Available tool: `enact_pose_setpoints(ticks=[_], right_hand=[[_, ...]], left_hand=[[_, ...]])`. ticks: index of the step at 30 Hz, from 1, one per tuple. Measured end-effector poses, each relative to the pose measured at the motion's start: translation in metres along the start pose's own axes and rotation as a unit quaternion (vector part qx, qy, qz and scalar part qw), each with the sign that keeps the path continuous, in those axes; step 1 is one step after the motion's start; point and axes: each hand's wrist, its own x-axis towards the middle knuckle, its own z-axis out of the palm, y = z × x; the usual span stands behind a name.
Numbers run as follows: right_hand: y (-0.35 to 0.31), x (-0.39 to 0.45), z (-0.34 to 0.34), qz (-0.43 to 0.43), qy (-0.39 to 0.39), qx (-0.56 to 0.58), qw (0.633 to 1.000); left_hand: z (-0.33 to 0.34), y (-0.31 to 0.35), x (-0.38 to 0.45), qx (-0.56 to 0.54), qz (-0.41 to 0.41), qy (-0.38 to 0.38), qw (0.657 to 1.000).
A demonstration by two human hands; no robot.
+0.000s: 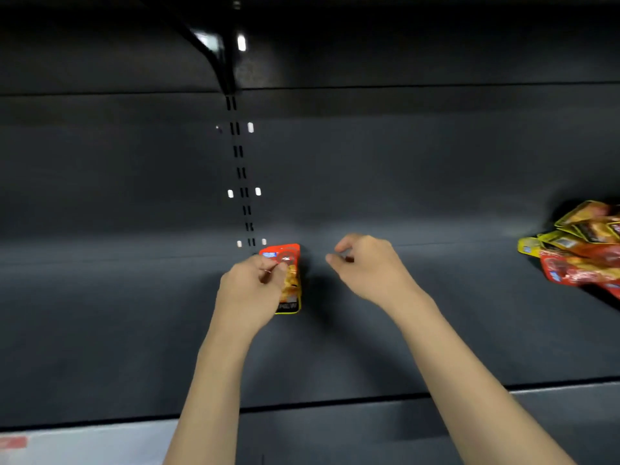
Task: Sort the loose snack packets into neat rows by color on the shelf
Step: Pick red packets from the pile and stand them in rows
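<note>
A red snack packet (291,280) stands upright against the back of the dark shelf (134,313), near the slotted upright. My left hand (250,290) pinches the packet's upper left part and hides its left half. My right hand (365,266) hovers a short way to the right of the packet, its fingers curled and holding nothing. At the far right of the shelf lies a loose pile of yellow packets (583,226) and red packets (580,271), partly cut off by the frame edge.
A slotted upright (243,182) runs down the shelf's back wall, with a bracket (218,52) under the shelf above. The shelf's front edge (335,402) crosses below my forearms. A pale price strip (84,437) shows at the lower left.
</note>
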Motion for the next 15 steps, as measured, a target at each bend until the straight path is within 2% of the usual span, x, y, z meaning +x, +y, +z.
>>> enact_pose_setpoints(ticks=[5, 15], right_hand=[[0.035, -0.012, -0.029, 0.007, 0.037, 0.01, 0.999], [0.141, -0.03, -0.113, -0.008, 0.062, 0.028, 0.998]], left_hand=[[0.039, 0.033, -0.004, 0.004, 0.036, -0.032, 0.999], [0.153, 0.106, -0.048, 0.001, 0.092, -0.032, 0.995]])
